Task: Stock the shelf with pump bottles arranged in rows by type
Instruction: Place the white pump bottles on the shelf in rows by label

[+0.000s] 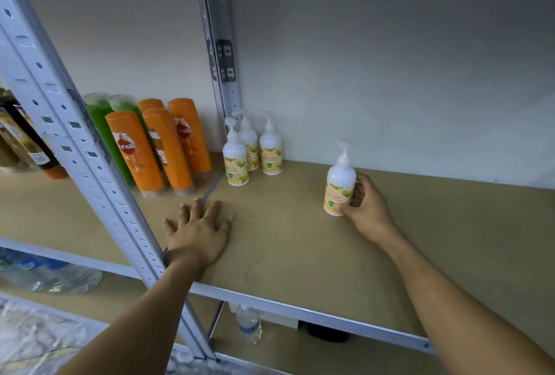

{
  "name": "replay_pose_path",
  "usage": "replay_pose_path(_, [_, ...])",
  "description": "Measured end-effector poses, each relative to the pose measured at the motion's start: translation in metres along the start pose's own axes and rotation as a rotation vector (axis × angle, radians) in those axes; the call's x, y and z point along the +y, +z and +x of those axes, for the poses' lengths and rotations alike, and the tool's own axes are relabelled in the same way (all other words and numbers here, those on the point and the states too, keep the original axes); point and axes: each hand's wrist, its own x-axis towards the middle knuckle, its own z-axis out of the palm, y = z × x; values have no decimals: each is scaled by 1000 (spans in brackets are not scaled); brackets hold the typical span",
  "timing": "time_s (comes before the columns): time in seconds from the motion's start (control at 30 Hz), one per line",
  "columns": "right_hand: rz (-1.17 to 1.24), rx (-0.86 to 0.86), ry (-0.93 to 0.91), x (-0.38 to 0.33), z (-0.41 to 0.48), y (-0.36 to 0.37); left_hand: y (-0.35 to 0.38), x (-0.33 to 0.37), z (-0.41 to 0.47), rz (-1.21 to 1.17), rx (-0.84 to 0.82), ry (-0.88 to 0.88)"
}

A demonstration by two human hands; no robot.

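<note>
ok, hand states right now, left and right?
Left hand: open, flat on the shelf, holding nothing.
Right hand: closed around a pump bottle standing on the shelf.

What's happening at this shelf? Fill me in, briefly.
A person is stocking the shelf. The right hand grips a white pump bottle, upright on the shelf, well apart from three matching bottles grouped at the back by the post. The left hand rests flat on the shelf, holding nothing. Orange bottles stand in the next bay to the left.
</note>
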Motion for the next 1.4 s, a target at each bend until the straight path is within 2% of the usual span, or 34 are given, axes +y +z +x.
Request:
replay_pose_path(0.33, [50, -105, -89, -23, 39, 111, 2, -3, 3, -27, 53, 25])
replay_pose_path(0.7, [16, -161, -179, -28, 69, 148, 6, -4, 6, -31, 61, 35])
replay_pose_path(0.87, [-40, -36, -272, -23, 69, 155, 5, -4, 6, -28, 65, 46])
replay_pose_path(1.0, [-84, 95, -205, -21, 63, 164, 5, -4, 6, -29, 69, 44])
replay_pose_path(1.17, [-166, 139, -203, -22, 63, 174, 6, -4, 6, -22, 73, 42])
replay_pose_path(1.4, [-110, 140, -175, -14, 75, 176, 5, -3, 6, -17, 66, 51])
